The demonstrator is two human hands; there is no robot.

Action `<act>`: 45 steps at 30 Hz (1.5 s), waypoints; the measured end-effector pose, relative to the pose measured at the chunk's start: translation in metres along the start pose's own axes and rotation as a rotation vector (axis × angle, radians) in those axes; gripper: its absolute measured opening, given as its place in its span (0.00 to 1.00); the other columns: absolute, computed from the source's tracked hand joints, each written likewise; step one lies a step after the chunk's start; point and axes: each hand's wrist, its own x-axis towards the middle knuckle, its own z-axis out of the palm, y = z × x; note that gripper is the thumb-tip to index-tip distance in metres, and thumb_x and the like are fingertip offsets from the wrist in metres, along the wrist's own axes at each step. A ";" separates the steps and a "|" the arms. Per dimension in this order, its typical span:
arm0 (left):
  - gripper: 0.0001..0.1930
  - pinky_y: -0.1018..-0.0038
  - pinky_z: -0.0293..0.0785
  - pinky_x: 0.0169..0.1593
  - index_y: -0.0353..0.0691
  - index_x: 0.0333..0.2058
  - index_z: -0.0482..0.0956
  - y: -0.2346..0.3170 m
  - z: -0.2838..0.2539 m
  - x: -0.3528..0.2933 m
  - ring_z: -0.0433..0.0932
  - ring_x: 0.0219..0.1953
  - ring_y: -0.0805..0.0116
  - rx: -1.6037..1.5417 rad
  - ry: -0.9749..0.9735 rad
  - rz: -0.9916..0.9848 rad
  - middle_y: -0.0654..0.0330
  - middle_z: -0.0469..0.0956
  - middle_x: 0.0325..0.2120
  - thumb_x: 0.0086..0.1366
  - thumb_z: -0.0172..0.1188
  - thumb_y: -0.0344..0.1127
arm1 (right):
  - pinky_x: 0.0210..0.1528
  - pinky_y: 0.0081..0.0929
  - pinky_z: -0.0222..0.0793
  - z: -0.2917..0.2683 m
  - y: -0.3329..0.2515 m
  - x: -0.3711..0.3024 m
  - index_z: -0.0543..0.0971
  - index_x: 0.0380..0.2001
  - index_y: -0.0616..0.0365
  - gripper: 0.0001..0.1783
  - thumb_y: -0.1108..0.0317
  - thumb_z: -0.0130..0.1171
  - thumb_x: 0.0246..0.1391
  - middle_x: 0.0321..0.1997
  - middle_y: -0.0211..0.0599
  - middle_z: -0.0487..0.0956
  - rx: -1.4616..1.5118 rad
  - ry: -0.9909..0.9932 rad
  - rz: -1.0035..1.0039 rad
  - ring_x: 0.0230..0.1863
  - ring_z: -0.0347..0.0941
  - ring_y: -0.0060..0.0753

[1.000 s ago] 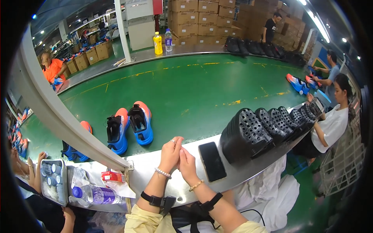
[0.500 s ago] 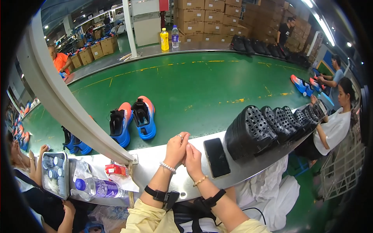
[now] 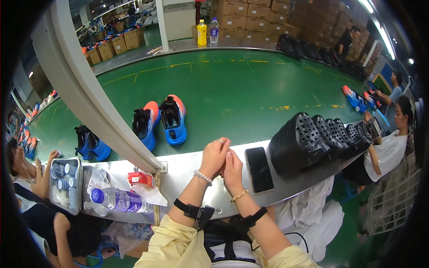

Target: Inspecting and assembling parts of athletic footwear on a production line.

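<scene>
Tray point(image 3: 81, 181) of capped pots point(image 3: 70, 169), then bottle point(image 3: 117, 199), on metal desk point(image 3: 178, 181); blue/orange shoes point(image 3: 175, 132) beyond, on green surface point(image 3: 232, 85). L hand point(image 3: 215, 158) & R hand point(image 3: 233, 169) meet above desk, touching; can't tell if either grip's open/closed or holding anything. Phone point(image 3: 259, 169) on desk, just R of them, then holed black pcs point(image 3: 292, 145). Prob. an idle step; any pickup would need hands apart 1st.

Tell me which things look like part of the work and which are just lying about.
Likely part of the work: blue-and-orange shoes, black perforated pieces.

Likely just lying about: phone, bottle on its side, red box, yellow bottle.
</scene>
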 end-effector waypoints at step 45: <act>0.10 0.72 0.75 0.36 0.32 0.30 0.82 0.183 -0.119 -0.016 0.82 0.30 0.62 -1.064 -0.816 0.416 0.52 0.83 0.27 0.46 0.68 0.20 | 0.18 0.25 0.60 -0.040 -0.234 -0.086 0.72 0.16 0.54 0.17 0.67 0.74 0.42 0.16 0.29 0.70 -0.535 -0.203 -0.992 0.16 0.67 0.30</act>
